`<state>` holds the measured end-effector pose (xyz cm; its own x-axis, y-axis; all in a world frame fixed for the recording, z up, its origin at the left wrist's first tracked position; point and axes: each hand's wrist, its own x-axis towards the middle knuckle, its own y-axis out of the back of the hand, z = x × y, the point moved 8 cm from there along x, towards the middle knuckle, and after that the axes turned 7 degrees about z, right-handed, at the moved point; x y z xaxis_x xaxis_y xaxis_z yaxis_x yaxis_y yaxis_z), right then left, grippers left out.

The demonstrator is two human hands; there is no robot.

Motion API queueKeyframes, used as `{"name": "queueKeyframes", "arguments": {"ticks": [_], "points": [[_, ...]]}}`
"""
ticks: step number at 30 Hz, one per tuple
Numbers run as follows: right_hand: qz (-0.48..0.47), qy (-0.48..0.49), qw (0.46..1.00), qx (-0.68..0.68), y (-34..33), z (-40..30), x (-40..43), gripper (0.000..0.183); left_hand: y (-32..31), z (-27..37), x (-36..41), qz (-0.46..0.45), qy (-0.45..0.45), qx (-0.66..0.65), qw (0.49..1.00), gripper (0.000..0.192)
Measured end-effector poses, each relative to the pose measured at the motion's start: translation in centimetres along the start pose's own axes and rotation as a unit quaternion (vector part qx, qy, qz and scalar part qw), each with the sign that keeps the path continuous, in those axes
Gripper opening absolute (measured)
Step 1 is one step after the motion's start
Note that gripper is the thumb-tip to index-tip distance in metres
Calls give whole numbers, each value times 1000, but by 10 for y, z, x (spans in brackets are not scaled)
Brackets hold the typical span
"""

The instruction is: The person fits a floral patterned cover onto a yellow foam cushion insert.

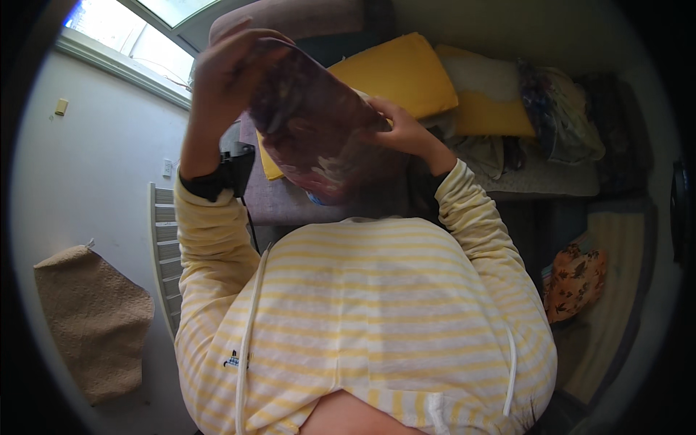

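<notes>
A dark purplish-red patterned item, perhaps a cushion or folded cloth (326,130), is held up in front of me between both hands, tilted. My left hand (234,70) grips its upper left end, with the fingers bent over the edge. On its right edge rests my right hand (399,128), thumb and fingers closed on it. Behind it lies a yellow cushion (399,73) on a grey-mauve couch seat (326,215). A black device is strapped at my left wrist. The lower face of the held item is blurred.
Another yellow cushion (492,117) and crumpled cloths (565,119) lie at the right of the couch. An orange patterned cloth (576,280) is lower right. At left are a window (136,43), a white slatted rack (165,239) and a brown mat (98,321).
</notes>
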<state>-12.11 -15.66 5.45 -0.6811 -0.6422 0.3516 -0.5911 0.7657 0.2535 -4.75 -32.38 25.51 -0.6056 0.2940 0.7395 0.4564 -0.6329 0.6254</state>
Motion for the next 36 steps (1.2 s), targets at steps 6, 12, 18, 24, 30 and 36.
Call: {"name": "queueKeyframes", "arguments": {"ticks": [6,12,18,24,30,36], "points": [[-37,-96,989,-103,-24,95,-26,53,104,-20,-7,202,90,-28,975,20],[-74,-12,983,-167,-49,149,-61,40,203,3,-10,313,26,267,911,24],[-139,-159,968,-134,-71,234,-91,26,278,18,-33,242,9,405,882,28],[97,-101,970,-199,80,179,-12,15,405,-85,-143,373,320,321,809,43],[179,20,941,-288,215,25,33,26,423,-145,-253,255,498,400,726,59],[330,197,856,-346,279,-54,19,27,366,-153,-261,378,367,242,815,55]]}}
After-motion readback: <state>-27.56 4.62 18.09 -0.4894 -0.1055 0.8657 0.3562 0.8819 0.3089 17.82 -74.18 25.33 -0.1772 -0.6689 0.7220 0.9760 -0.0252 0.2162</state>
